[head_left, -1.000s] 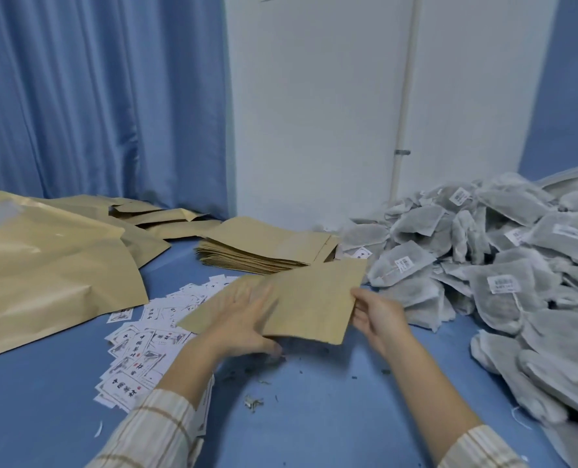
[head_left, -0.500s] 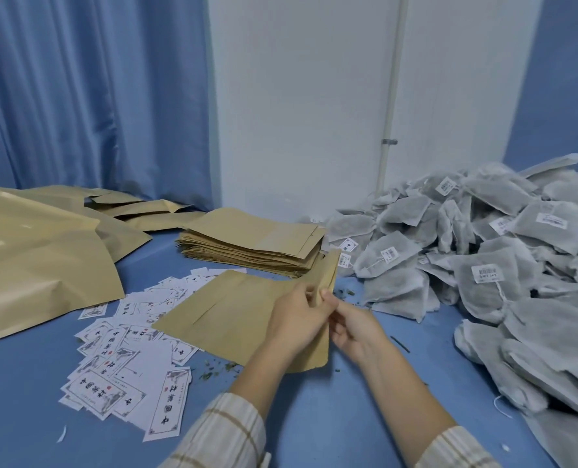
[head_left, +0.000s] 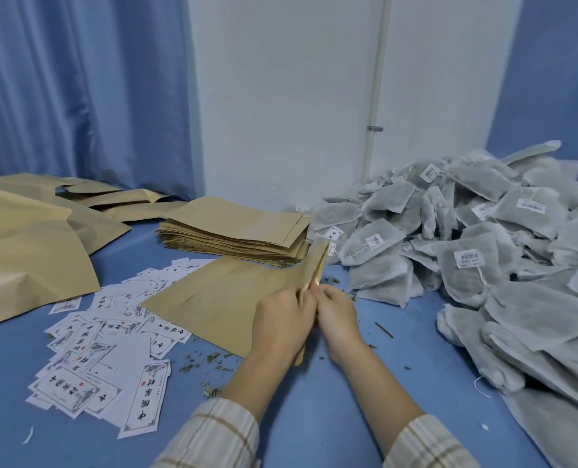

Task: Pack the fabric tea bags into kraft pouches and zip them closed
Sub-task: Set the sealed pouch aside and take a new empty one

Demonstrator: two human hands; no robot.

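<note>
Count: one kraft pouch (head_left: 220,298) in hand; one stack of flat pouches (head_left: 237,234) behind it, too many layers to number; several larger kraft sheets (head_left: 27,258) at far left. One heap of fabric tea bags (head_left: 483,251) fills the right side, too many to count, many carrying small white barcode tags. Printed paper labels (head_left: 95,352) lie scattered at lower left, overlapping, number not countable. Green leaf crumbs (head_left: 206,361) dot the blue worktop (head_left: 314,417).

Held pouch: lies mostly flat on the worktop in front of the stack, its right-hand edge lifted and turned up toward the tea bag heap. No tea bag visible in it.

Left hand (head_left: 281,325): back of hand toward camera, fingers curled, pinching the raised edge of the pouch from the left.

Right hand (head_left: 336,315): just beside the left, touching it, fingers curled onto the same edge from the right. The two layers of the edge look slightly parted above the hands.

Both forearms come up from the bottom of the head view, in striped sleeves (head_left: 213,437).
</note>
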